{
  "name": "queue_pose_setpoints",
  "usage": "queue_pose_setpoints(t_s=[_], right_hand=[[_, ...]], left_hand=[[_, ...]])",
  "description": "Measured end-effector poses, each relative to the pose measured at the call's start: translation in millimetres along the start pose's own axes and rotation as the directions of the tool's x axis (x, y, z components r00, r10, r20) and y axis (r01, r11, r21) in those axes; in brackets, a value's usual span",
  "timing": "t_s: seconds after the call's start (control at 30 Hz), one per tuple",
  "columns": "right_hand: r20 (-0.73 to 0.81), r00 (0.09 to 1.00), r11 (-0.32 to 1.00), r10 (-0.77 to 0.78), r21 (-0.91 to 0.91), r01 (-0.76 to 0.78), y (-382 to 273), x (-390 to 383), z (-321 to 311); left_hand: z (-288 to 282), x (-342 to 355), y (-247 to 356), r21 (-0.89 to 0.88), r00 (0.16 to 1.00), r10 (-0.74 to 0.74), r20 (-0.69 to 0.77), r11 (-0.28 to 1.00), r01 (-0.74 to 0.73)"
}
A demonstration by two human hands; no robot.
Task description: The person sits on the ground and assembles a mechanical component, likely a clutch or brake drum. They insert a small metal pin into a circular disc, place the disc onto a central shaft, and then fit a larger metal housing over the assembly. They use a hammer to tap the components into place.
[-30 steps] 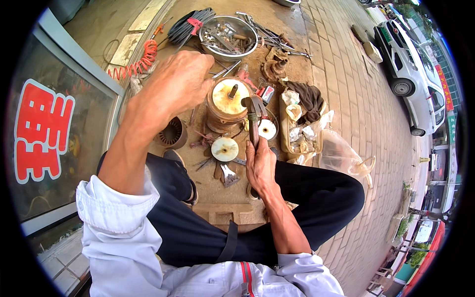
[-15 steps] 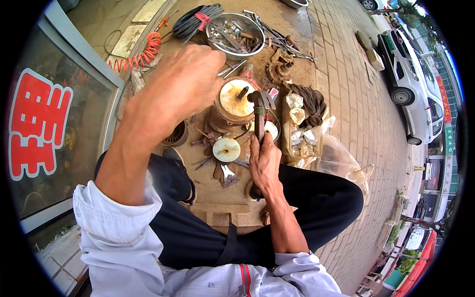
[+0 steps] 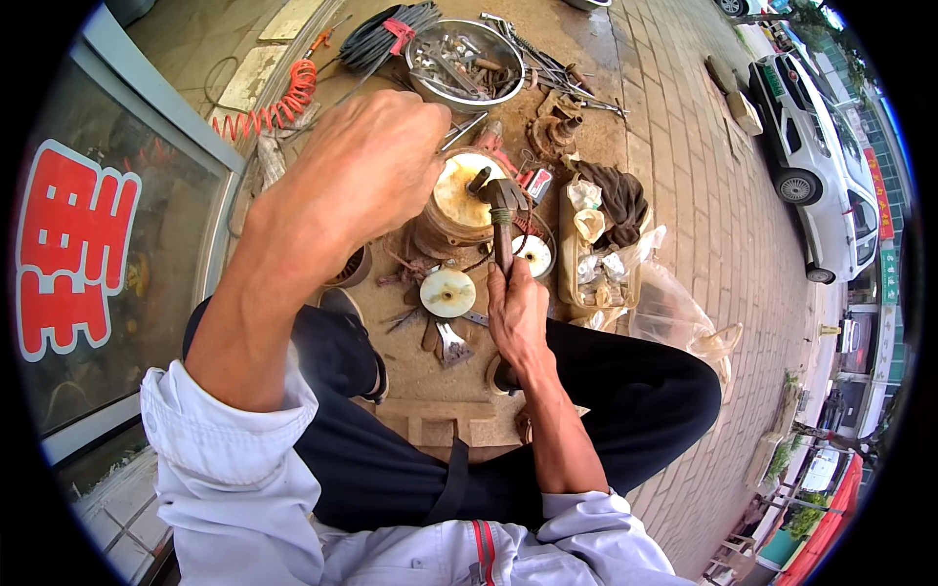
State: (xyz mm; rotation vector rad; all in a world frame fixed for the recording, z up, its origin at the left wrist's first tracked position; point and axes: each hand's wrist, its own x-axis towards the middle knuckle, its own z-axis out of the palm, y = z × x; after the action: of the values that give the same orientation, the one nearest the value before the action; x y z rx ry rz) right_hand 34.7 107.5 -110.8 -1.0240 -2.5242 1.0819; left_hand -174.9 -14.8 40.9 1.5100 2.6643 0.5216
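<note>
My right hand (image 3: 520, 317) is wrapped round the handle of a claw hammer (image 3: 502, 234). The hammer's head sits just right of a short dark shaft that stands up from a round, rusty motor housing (image 3: 456, 230) with a pale, stained top. Raised at the upper left of that housing, my left hand (image 3: 376, 161) is closed in a fist. Its fingertips are turned away, so anything inside them is hidden. Nearer to me lie a pale round disc (image 3: 447, 293) with a centre hole and a scraper-like flat blade (image 3: 452, 347).
Beyond the housing stands a metal bowl (image 3: 464, 63) of loose parts, beside coiled dark cable (image 3: 389, 41). A tray (image 3: 571, 283) of small bags and a dark rag (image 3: 621, 210) are at right. A glass door (image 3: 147, 225) borders the left; a white car (image 3: 811, 146) is parked far right.
The hammer has shifted slightly left, and its head is now closer to the shaft. My left hand stays closed in nearly the same place.
</note>
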Motion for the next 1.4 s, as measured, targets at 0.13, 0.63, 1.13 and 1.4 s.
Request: queue_pose_setpoints(t_s=[0.13,0.63,1.13,1.4], right_hand=[[-0.019,1.000,0.998,-0.008,0.059,0.009,-7,-5,-5],[-0.030,0.999,0.998,-0.038,0.054,0.039,-13,-6,-15],[0.017,0.999,0.997,0.033,0.065,-0.034,-15,-8,-11],[0.085,0.995,0.994,0.053,0.096,-0.061,-16,-2,-12]], left_hand=[[4,0,1,0.002,1.000,0.002,-0.018,1.000,-0.002],[4,-1,4,-0.002,0.998,0.035,-0.047,0.999,-0.035],[123,33,-18,-0.015,0.964,-0.010,0.266,1.000,0.014],[139,45,-26,-0.046,0.929,-0.029,0.368,0.998,0.049]])
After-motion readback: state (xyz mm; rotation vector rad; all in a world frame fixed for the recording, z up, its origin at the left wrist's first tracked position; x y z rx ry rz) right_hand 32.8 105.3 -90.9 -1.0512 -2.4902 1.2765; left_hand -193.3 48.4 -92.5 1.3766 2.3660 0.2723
